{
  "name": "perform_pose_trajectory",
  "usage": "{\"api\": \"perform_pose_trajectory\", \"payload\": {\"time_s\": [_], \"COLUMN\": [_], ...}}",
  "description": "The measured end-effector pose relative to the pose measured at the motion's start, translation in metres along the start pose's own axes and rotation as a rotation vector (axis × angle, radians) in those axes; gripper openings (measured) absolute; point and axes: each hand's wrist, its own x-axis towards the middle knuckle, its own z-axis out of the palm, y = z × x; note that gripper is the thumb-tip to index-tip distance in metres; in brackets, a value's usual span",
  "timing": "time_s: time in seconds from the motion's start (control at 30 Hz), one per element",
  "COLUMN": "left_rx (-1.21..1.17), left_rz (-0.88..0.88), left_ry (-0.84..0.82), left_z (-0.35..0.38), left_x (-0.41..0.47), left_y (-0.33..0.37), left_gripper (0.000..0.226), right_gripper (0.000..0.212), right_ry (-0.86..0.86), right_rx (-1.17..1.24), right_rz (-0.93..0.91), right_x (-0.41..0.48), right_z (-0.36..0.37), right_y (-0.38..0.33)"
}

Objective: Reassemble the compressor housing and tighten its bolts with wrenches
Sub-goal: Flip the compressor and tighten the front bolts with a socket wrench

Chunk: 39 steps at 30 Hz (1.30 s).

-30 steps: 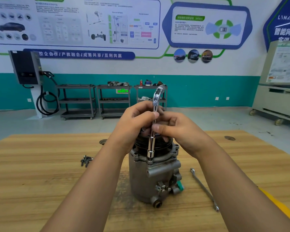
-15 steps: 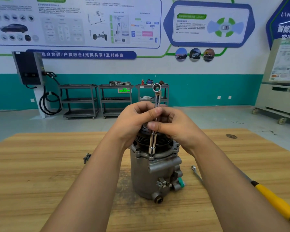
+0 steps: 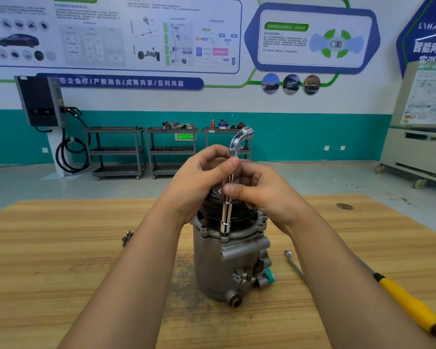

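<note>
Centrally in the frame, the compressor (image 3: pixel 227 270) is stood upright on the worktop (image 3: pixel 61 273). The wrench (image 3: pixel 226 212), socket down on its rim, is pinched by fingers of the left hand (image 3: pixel 199 180) and right hand (image 3: pixel 264 195). Tightening seems in hand; steady twirling is called for next.

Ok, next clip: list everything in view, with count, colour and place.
compressor: one, grey with black pulley, upright mid-table
socket wrench: one, chrome, upright, socket end on compressor's top flange
loose bolts: small cluster, dark, table left of compressor
flat wrench: one, silver, table right of compressor
yellow-handled tool: one, table far right
table: one, wood
carts: three, grey, back wall
charger: one, black, left wall
left hand: pinches socket wrench
right hand: pinches socket wrench
</note>
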Motion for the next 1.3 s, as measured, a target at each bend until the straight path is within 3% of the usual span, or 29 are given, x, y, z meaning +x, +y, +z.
{"api": "perform_pose_trajectory", "payload": {"time_s": [0.2, 0.43, 0.57, 0.7, 0.9, 1.03, 1.23, 1.3], "left_rx": [-0.001, -0.015, 0.002, -0.006, -0.013, -0.026, 0.014, 0.015], "left_rz": [-0.007, -0.053, -0.076, -0.039, -0.033, -0.027, -0.043, -0.044], "left_ry": [-0.002, -0.061, -0.112, -0.067, -0.099, -0.128, -0.154, -0.151], "left_z": [-0.002, -0.003, -0.007, -0.006, -0.011, -0.011, -0.013, -0.013], "left_x": [0.001, 0.000, 0.001, 0.003, 0.003, 0.001, 0.002, 0.003], "left_y": [-0.001, 0.002, 0.002, 0.000, -0.005, -0.003, -0.001, -0.002], "left_gripper": [0.023, 0.021, 0.018, 0.038, 0.023, 0.019, 0.026, 0.037], "right_gripper": [0.028, 0.021, 0.019, 0.015, 0.027, 0.020, 0.026, 0.026], "right_ry": [0.049, -0.083, -0.044, 0.013, 0.003, -0.081, 0.000, 0.018], "right_rx": [-0.049, -0.098, -0.086, -0.107, -0.081, -0.085, -0.062, -0.086], "right_rz": [-0.043, 0.004, 0.007, -0.010, -0.040, 0.000, -0.019, -0.037], "right_x": [0.004, -0.002, -0.002, -0.001, 0.000, -0.004, -0.003, -0.002], "right_z": [0.005, -0.006, -0.004, 0.000, 0.003, -0.003, 0.001, 0.002], "right_y": [0.004, -0.004, -0.003, 0.002, 0.000, -0.006, -0.002, 0.000]}}
